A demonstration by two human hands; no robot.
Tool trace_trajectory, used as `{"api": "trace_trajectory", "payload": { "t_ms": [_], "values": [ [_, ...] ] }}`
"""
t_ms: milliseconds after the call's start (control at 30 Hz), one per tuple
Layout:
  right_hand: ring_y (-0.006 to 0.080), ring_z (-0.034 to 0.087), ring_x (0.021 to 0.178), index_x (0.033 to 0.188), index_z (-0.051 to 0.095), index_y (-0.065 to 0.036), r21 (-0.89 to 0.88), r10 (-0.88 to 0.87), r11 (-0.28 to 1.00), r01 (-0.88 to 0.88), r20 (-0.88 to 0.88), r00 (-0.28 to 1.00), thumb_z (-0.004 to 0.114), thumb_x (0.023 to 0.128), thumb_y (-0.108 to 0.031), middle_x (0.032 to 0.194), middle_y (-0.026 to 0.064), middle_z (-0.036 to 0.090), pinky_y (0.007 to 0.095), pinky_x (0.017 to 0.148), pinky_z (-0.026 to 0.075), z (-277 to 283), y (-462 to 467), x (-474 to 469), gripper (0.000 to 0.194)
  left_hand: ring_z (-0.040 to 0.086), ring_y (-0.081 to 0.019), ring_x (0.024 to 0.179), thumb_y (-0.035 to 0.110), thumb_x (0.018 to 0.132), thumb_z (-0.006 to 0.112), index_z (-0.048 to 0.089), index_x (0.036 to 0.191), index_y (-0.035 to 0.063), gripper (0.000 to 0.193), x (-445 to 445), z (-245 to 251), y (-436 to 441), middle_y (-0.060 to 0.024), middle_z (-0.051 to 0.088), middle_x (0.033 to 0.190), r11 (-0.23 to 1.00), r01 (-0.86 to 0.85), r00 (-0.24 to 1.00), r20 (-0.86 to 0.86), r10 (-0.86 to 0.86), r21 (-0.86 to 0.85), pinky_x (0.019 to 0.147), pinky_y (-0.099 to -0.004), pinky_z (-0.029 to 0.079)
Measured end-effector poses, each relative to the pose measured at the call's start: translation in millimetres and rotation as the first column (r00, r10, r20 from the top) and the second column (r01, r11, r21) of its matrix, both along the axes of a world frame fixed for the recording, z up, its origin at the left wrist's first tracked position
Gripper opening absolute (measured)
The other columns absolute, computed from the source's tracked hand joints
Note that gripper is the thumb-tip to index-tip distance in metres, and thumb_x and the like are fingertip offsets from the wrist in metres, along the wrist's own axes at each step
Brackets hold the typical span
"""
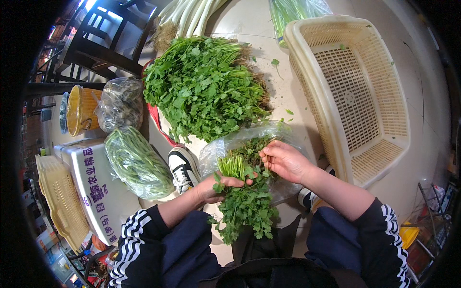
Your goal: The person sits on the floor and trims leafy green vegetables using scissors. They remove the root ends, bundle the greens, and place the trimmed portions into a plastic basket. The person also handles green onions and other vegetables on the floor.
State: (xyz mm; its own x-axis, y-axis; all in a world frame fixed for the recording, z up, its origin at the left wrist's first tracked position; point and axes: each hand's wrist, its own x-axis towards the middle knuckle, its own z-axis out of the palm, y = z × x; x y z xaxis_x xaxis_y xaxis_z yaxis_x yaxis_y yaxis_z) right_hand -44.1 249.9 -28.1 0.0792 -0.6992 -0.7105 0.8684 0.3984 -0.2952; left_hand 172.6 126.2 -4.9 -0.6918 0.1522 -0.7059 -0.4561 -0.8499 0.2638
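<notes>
My left hand (218, 186) is closed around the stems of a bunch of cilantro (248, 208). Its leaves hang toward my lap, and the pale cut-looking stem ends point away from me. Just to the right, my right hand (284, 160) pinches a thin stem between thumb and fingers. Beneath both hands lies a clear plastic bag (216, 145) holding rooty, wilted trimmings (252, 149). Beyond the bag, a large heap of cilantro (201, 86) rests on the floor, roots toward the right.
Stacked cream plastic baskets (313, 72) stand at the right. Leeks (191, 18) and bagged green stalks (288, 14) lie at the back. On the left are bagged green beans (138, 162), a dark-filled bag (120, 104), a yellow bin (81, 111), a white foam box (108, 194) and a dark chair (104, 46).
</notes>
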Motion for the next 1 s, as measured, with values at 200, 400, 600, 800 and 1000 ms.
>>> {"api": "trace_trajectory", "payload": {
  "t_ms": [200,400,600,800,1000],
  "values": [
    [0.0285,0.059,0.105,0.123,0.05,0.002,0.284,0.429,0.819,-0.499,-0.88,0.204,0.063,0.093,-0.034,0.115,0.017,0.059,0.0379,0.096,0.046,13.5,-0.3,6.2,0.049,0.064,-0.0208,0.108,0.005,0.088,0.065,0.055,0.129,-0.0013,0.042,0.1,1.2,0.5,-0.0081,0.067,0.113,0.996,0.031,1.0,0.0,-0.031,-0.079,0.095,-0.0348,0.053],
    [0.0334,0.04,0.134,0.146,0.021,0.007,0.103,0.531,0.702,-0.705,-0.735,0.421,0.072,0.084,-0.049,0.142,0.0278,0.039,0.0394,0.112,0.033,37.5,3.1,52.4,0.098,0.064,-0.0183,0.091,0.008,0.091,0.062,0.055,0.125,-0.0013,0.036,-21.0,7.6,23.8,-0.012,0.065,0.109,0.946,-0.019,0.965,0.243,0.102,-0.325,0.076,-0.0338,0.053],
    [0.0338,0.044,0.132,0.149,0.013,0.006,0.054,0.496,0.716,-0.696,-0.741,0.453,0.079,0.076,-0.049,0.141,0.0271,0.041,0.0385,0.11,0.036,22.5,7.8,62.5,0.113,0.06,-0.0194,0.097,0.004,0.088,0.057,0.045,0.128,0.0034,0.042,-32.5,14.5,33.8,-0.0116,0.058,0.108,0.958,-0.274,0.916,0.279,0.287,-0.087,0.081,-0.0348,0.052],
    [0.0152,0.06,0.108,0.136,0.048,-0.007,-0.033,0.447,0.887,-0.46,-0.187,0.875,0.066,0.091,-0.021,0.121,0.0061,0.062,0.0316,0.092,0.05,4.9,9.4,34.8,0.051,0.055,-0.0207,0.112,-0.003,0.085,0.059,0.027,0.142,0.0095,0.067,-27.2,29.4,19.2,-0.0079,0.046,0.132,0.979,-0.202,0.976,0.079,0.202,-0.012,0.098,-0.0386,0.045],
    [0.0233,0.064,0.109,0.133,0.05,0.002,-0.073,0.429,0.902,-0.425,0.052,0.902,0.053,0.09,-0.016,0.12,0.0179,0.066,0.0352,0.095,0.052,14.6,17.0,7.5,0.047,0.059,-0.0193,0.105,0.003,0.087,0.064,0.025,0.147,0.0072,0.071,-10.4,19.6,2.7,-0.0069,0.048,0.131,0.992,-0.113,0.988,0.109,0.108,0.049,0.1,-0.0406,0.048]
  ]
}}
